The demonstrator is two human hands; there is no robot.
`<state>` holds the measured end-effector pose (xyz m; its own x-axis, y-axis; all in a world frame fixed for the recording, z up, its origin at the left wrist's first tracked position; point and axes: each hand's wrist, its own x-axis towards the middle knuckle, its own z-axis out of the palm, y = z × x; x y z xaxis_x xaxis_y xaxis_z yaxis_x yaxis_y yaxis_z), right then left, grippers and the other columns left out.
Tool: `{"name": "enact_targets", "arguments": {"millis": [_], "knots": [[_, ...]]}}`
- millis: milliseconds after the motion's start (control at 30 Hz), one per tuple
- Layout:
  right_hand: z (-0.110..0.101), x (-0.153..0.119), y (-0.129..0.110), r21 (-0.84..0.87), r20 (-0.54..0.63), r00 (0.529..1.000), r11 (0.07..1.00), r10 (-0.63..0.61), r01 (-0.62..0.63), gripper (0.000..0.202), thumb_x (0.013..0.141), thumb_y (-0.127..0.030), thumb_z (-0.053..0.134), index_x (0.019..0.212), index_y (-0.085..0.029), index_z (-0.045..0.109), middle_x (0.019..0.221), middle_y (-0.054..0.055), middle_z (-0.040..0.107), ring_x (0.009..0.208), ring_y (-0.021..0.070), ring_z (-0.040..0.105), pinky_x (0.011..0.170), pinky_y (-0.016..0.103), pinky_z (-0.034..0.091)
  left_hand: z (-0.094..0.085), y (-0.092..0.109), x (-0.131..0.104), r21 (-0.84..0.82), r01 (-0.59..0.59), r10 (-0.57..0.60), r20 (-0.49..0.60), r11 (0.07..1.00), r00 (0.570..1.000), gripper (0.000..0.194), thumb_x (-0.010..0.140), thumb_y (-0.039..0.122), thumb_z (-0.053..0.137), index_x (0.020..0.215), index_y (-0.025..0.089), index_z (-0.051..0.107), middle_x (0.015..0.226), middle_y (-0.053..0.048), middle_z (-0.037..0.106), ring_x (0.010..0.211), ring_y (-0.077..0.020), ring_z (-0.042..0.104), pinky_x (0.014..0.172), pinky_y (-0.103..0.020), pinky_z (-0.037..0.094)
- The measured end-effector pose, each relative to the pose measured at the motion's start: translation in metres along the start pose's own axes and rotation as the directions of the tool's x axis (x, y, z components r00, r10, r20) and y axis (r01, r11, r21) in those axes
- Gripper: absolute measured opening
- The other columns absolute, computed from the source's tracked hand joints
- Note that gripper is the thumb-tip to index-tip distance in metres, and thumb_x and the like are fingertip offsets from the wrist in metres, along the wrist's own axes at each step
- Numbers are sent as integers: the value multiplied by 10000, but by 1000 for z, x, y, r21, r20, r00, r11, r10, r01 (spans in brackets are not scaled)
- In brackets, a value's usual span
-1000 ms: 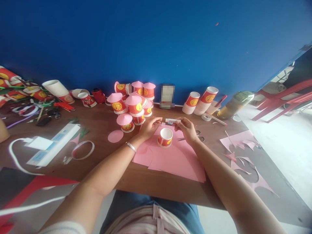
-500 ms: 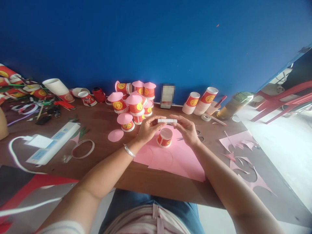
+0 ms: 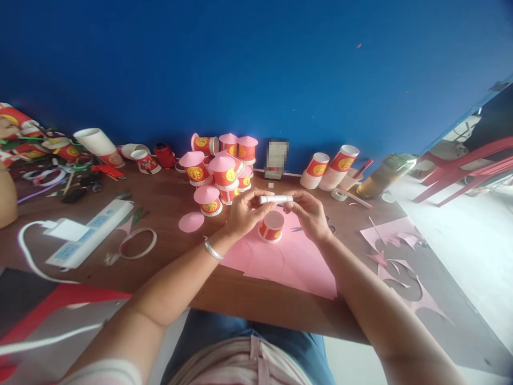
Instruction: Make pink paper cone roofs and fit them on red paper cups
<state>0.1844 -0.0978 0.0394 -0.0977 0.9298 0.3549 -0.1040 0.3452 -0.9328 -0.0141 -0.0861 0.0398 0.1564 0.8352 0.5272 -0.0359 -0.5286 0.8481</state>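
Observation:
My left hand [image 3: 247, 214] and my right hand [image 3: 308, 212] pinch opposite ends of a white glue stick [image 3: 276, 199], held level above the table. Just below it, an upside-down red paper cup [image 3: 271, 226] with a flat pink top stands on pink paper sheets [image 3: 296, 267]. Scissors [image 3: 297, 229] lie partly hidden behind my right hand. A small white piece [image 3: 271, 185] shows beyond my fingers. To the left of my left hand are several red cups with pink cone tops [image 3: 223, 168] and a loose pink paper disc [image 3: 191, 222].
A phone [image 3: 276, 159] leans on the blue wall. Red-and-white cup stacks [image 3: 339, 167], a tape roll [image 3: 339, 194] and a bottle [image 3: 387, 174] stand right, near paper scraps [image 3: 425, 299]. A power strip [image 3: 90, 233] lies left. Part of a person's hand [image 3: 8, 128] seems visible far left.
My right hand has shifted slightly right and its fingers have curled closer on the glue stick. The small white piece now shows behind my hands. A skin-coloured shape has entered at far left.

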Motion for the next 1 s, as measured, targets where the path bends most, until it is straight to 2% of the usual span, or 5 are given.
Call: {"name": "enact_targets", "arguments": {"millis": [300,467,733,900,1000], "knots": [[-3,-3,-9,-205,34,999,978,-20,27,503,943,-619,623,662,-201,624,617,1,608,607,134,543,645,301,471,0,8,-3,134,-67,62,43,989,997,255,842,391,788,983,183,740,896,-56,753,705,-130,641,636,-255,528],[-3,0,-2,-59,12,1000,998,-7,8,418,812,-595,793,989,-226,709,751,1,670,672,164,603,680,335,524,0,5,-2,99,-27,25,23,995,999,268,853,409,775,996,187,731,921,-59,765,745,-150,682,674,-272,553],[-7,-3,0,-161,52,999,987,-12,20,434,953,-588,632,755,-202,639,636,-11,596,641,140,562,683,311,473,0,7,-3,141,-22,15,49,990,999,264,856,406,769,992,182,737,872,-52,759,693,-135,650,610,-253,518],[-5,0,5,-53,38,999,998,-17,19,395,856,-587,758,972,-217,687,774,3,673,713,160,608,719,324,503,0,3,-2,160,-29,24,31,987,999,255,866,395,759,991,175,730,891,-55,765,700,-133,653,633,-256,522],[-7,1,9,-21,39,998,999,42,-41,373,847,-557,781,933,-205,693,704,-12,649,640,144,569,671,311,476,0,1,-2,137,-3,-1,33,991,999,252,863,396,764,984,178,727,899,-54,768,723,-142,675,644,-256,536]]}}
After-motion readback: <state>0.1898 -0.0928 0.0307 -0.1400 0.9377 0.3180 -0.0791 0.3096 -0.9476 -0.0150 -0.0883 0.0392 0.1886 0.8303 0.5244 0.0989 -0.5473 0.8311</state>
